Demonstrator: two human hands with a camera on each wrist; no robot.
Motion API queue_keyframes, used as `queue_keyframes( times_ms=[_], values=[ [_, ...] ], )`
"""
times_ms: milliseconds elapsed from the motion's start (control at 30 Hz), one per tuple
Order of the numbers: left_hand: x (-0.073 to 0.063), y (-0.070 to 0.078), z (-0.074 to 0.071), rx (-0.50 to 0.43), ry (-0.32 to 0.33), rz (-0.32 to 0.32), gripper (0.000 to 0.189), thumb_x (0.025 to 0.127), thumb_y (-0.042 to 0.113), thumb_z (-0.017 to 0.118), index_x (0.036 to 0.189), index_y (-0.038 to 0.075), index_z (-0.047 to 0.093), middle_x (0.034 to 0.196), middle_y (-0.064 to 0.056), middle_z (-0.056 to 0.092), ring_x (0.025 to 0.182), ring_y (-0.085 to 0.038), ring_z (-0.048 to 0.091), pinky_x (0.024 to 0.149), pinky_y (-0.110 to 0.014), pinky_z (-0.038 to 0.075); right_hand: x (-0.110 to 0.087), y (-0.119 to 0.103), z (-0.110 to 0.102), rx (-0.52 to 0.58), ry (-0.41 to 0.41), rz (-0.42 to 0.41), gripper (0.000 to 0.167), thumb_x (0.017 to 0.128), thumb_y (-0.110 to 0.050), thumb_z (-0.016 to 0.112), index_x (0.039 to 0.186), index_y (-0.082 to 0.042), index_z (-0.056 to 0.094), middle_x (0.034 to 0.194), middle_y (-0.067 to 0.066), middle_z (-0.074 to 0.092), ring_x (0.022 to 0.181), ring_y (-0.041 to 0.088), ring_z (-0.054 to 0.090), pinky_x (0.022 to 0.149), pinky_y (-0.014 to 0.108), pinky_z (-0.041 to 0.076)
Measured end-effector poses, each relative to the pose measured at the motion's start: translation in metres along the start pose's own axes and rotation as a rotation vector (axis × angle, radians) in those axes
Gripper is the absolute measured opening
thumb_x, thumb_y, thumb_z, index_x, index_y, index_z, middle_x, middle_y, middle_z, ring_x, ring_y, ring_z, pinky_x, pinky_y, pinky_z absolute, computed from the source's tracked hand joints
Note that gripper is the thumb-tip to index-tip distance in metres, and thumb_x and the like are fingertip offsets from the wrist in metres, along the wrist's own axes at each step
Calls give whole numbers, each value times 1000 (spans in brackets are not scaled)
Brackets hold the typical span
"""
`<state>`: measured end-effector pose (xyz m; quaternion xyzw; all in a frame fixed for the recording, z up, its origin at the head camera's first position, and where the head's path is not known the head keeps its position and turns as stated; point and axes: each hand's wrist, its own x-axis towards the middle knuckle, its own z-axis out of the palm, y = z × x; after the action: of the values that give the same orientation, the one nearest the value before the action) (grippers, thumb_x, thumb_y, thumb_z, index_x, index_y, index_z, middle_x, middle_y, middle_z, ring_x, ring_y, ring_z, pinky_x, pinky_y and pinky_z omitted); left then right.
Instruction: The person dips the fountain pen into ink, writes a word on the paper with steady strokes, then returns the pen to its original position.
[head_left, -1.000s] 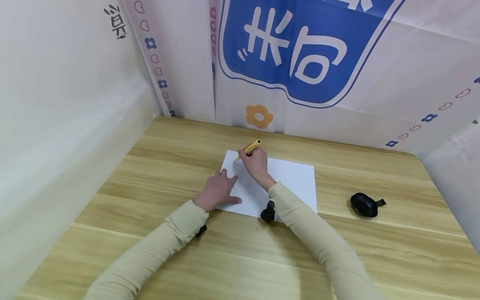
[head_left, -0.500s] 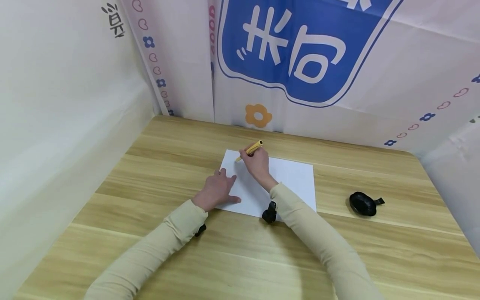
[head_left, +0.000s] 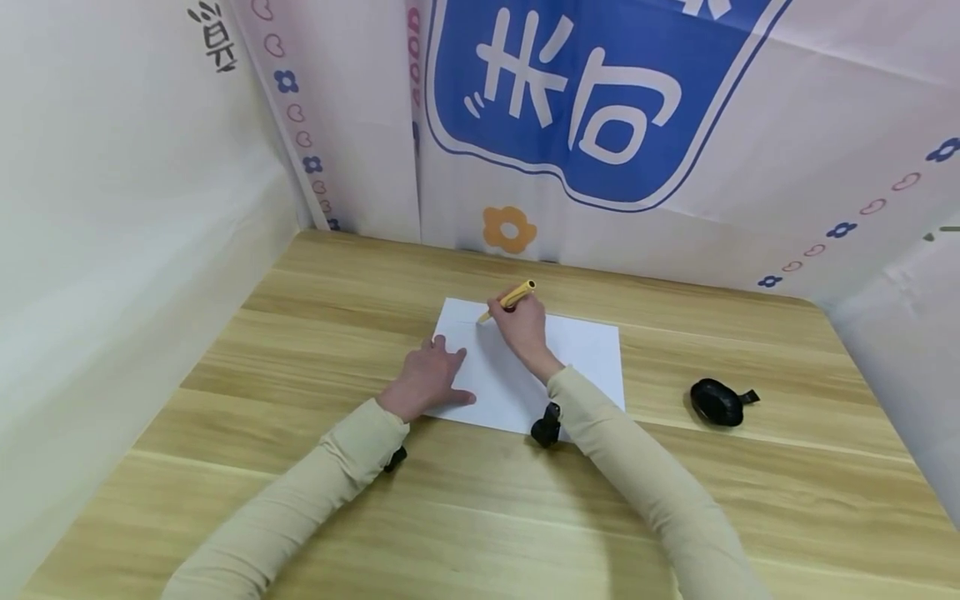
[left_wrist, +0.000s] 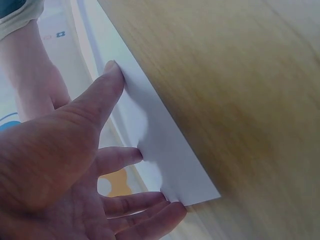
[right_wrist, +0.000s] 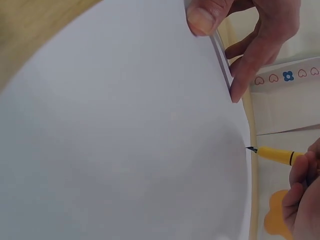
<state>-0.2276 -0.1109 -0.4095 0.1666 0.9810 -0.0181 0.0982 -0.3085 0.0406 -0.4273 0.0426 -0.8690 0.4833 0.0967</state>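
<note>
A white sheet of paper point(head_left: 581, 354) lies on the wooden table. My right hand point(head_left: 522, 327) grips a yellow fountain pen point(head_left: 519, 293) near the sheet's upper left. In the right wrist view, the dark nib of the fountain pen point(right_wrist: 275, 155) meets the paper. A faint thin line point(head_left: 467, 322) runs left from the tip. Fingers spread, my left hand point(head_left: 429, 377) rests on the sheet's left side. The left wrist view shows the thumb and fingertips of the left hand point(left_wrist: 85, 155) on the paper near one corner.
To the right on the table point(head_left: 300, 500) lies a small black oval object point(head_left: 716, 402) with a short tab. White printed sheeting point(head_left: 360, 133) hangs behind the table and along both sides. Black wrist cameras point(head_left: 546, 427) sit under both cuffs.
The fountain pen and my right hand have moved a little to the right across the paper, and a faint line now shows behind the tip. My left hand keeps its place on the sheet.
</note>
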Motion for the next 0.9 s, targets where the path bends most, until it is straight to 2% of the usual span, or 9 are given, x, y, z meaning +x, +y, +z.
queue_keyframes(
  times_ms=[267,900],
  values=[
    [2,0,1,1,-18,2,78,79,59,65,138,10,48,124,-25,51,106,-34,51,70,-40,53,-2,6,-11,0,16,9,17,89,-20,63,90,-3,65,85,12,68,65,14,56,56,20,43],
    [2,-1,1,-25,3,21,77,79,56,67,137,8,49,121,-26,51,107,-37,52,73,-44,53,-4,16,-25,2,50,33,15,89,-18,63,89,-3,65,84,12,67,65,13,54,55,19,43]
  ],
)
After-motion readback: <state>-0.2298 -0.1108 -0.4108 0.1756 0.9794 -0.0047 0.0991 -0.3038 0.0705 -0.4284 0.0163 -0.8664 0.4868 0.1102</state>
